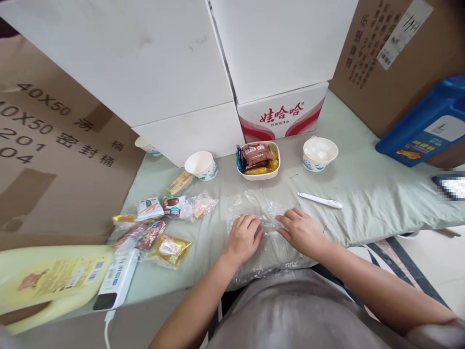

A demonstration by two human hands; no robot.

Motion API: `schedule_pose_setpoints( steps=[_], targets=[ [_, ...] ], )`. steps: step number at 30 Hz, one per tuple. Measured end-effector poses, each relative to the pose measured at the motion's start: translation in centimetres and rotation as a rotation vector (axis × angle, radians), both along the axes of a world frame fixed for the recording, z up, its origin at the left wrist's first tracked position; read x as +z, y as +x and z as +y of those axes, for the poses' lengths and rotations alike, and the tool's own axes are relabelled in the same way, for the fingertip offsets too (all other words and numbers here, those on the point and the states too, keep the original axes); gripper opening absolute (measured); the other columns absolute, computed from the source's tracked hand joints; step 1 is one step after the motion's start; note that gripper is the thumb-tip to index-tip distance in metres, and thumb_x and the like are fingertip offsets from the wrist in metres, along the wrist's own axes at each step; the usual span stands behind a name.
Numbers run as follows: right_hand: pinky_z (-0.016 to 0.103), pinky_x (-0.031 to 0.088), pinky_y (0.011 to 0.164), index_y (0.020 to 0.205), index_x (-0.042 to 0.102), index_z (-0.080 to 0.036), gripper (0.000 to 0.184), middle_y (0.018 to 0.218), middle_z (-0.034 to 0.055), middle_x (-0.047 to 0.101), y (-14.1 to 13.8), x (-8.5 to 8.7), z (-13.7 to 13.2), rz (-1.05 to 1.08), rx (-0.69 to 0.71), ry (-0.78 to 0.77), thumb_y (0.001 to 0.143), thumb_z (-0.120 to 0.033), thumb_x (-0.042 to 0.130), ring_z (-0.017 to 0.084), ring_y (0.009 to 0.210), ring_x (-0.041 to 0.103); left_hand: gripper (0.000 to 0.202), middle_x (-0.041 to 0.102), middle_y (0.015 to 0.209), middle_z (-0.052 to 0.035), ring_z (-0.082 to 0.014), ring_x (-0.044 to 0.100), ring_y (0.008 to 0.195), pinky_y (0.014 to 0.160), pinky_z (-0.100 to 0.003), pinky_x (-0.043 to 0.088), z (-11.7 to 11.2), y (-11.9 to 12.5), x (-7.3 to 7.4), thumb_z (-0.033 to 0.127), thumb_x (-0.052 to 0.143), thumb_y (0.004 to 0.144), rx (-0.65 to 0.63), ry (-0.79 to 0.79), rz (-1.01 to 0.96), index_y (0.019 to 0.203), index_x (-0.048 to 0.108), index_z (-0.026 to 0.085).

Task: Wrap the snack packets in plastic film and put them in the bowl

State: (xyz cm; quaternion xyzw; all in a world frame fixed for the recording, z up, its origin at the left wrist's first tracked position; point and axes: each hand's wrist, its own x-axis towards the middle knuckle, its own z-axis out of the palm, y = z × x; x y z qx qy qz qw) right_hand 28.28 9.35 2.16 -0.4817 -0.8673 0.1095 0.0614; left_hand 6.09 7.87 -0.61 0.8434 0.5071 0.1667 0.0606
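Observation:
A sheet of thin clear plastic (pixel 271 249), perhaps a bag, lies crumpled on the cloth-covered surface in front of me and hangs toward my lap. My left hand (pixel 244 237) rests on its left part with fingers curled and closed on the film. Opposite it, my right hand (pixel 302 231) has its thumb and fingers closed on the film's right part. A short stretch of plastic runs between the two hands. Just beyond them stands a rectangular white bowl (pixel 258 175) full of wrapped snacks. A white-handled knife-like tool (pixel 319 200) lies right of my right hand.
Wrapped snacks (pixel 170 248) lie in a loose group at left. Paper bowls (pixel 202 166) stand behind them; another bowl (pixel 320 154) at right holds crumpled plastic. A yellow jug (pixel 54 276), a white power bank (pixel 118 278) with cable, a blue bottle (pixel 426 126) and boxes (pixel 283 116) surround the area.

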Motion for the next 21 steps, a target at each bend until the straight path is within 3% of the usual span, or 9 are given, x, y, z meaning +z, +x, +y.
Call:
schedule_pose_setpoints(
  steps=[2, 5, 7, 10, 14, 16, 18, 21],
  targets=[
    [0.041, 0.042, 0.101, 0.130, 0.057, -0.019, 0.041, 0.128, 0.0136, 0.059, -0.7, -1.2, 1.7, 0.046, 0.056, 0.059, 0.091, -0.033, 0.056, 0.028, 0.120, 0.052, 0.037, 0.056, 0.132, -0.0137, -0.0320, 0.045, 0.128, 0.105, -0.050, 0.039, 1.0, 0.1, -0.2, 0.035, 0.053, 0.091, 0.047, 0.007, 0.079, 0.124, 0.059, 0.018],
    [0.047, 0.031, 0.111, 0.145, 0.039, -0.010, 0.077, 0.150, 0.0203, 0.036, -0.8, -3.2, 3.5, 0.015, -0.124, 0.048, 0.082, -0.048, 0.065, 0.035, 0.139, 0.032, 0.068, 0.033, 0.154, -0.0115, -0.0420, 0.017, 0.144, 0.111, -0.065, 0.021, 2.1, -0.9, -1.2, 0.051, 0.059, 0.085, 0.098, -0.061, 0.223, 0.145, 0.040, 0.024],
    [0.049, 0.027, 0.114, 0.148, 0.033, -0.007, 0.092, 0.154, 0.0220, 0.027, -0.2, -3.9, 3.8, -0.018, -0.220, 0.015, 0.078, -0.057, 0.066, 0.037, 0.143, 0.022, 0.076, 0.026, 0.158, -0.0100, -0.0432, 0.011, 0.145, 0.111, -0.067, 0.017, 2.4, -1.9, -1.7, 0.057, 0.060, 0.082, 0.101, -0.100, 0.261, 0.147, 0.035, 0.026],
    [0.050, 0.025, 0.114, 0.145, 0.039, -0.011, 0.082, 0.154, 0.0191, 0.030, 1.3, -3.7, 3.1, 0.009, -0.200, 0.012, 0.082, -0.058, 0.061, 0.036, 0.143, 0.022, 0.068, 0.030, 0.155, -0.0130, -0.0410, 0.016, 0.144, 0.112, -0.065, 0.020, 2.1, -3.1, -1.4, 0.053, 0.059, 0.084, 0.078, -0.042, 0.197, 0.143, 0.042, 0.024],
    [0.053, 0.031, 0.111, 0.137, 0.050, -0.020, 0.062, 0.143, 0.0139, 0.048, 4.7, -1.9, 1.6, 0.173, 0.005, 0.027, 0.087, -0.058, 0.054, 0.032, 0.137, 0.035, 0.034, 0.059, 0.124, -0.0147, -0.0320, 0.046, 0.127, 0.106, -0.053, 0.038, -0.1, -3.9, 0.8, 0.037, 0.054, 0.090, 0.014, 0.103, -0.048, 0.118, 0.060, 0.018],
    [0.052, 0.034, 0.110, 0.136, 0.052, -0.023, 0.065, 0.139, 0.0119, 0.052, 6.7, -1.4, 0.6, 0.227, 0.169, -0.028, 0.083, -0.061, 0.058, 0.031, 0.135, 0.038, 0.027, 0.064, 0.106, -0.0116, -0.0280, 0.056, 0.112, 0.099, -0.047, 0.046, -2.1, -4.4, 1.7, 0.039, 0.058, 0.087, -0.105, 0.060, -0.127, 0.105, 0.063, 0.019],
    [0.051, 0.036, 0.108, 0.136, 0.052, -0.023, 0.066, 0.138, 0.0115, 0.053, 8.3, -1.5, -0.6, 0.230, 0.274, -0.097, 0.081, -0.059, 0.063, 0.031, 0.134, 0.040, 0.033, 0.066, 0.104, -0.0105, -0.0281, 0.059, 0.108, 0.096, -0.047, 0.049, -4.2, -5.0, 2.0, 0.044, 0.066, 0.080, -0.245, -0.039, -0.119, 0.102, 0.062, 0.020],
    [0.048, 0.041, 0.101, 0.126, 0.060, -0.024, 0.041, 0.128, 0.0114, 0.060, 9.5, -2.2, -2.8, 0.211, 0.246, -0.152, 0.090, -0.043, 0.056, 0.028, 0.121, 0.051, 0.024, 0.066, 0.117, -0.0095, -0.0294, 0.056, 0.118, 0.100, -0.048, 0.048, -6.8, -6.0, 1.4, 0.034, 0.064, 0.082, -0.322, -0.130, -0.042, 0.103, 0.062, 0.022]
  ],
)
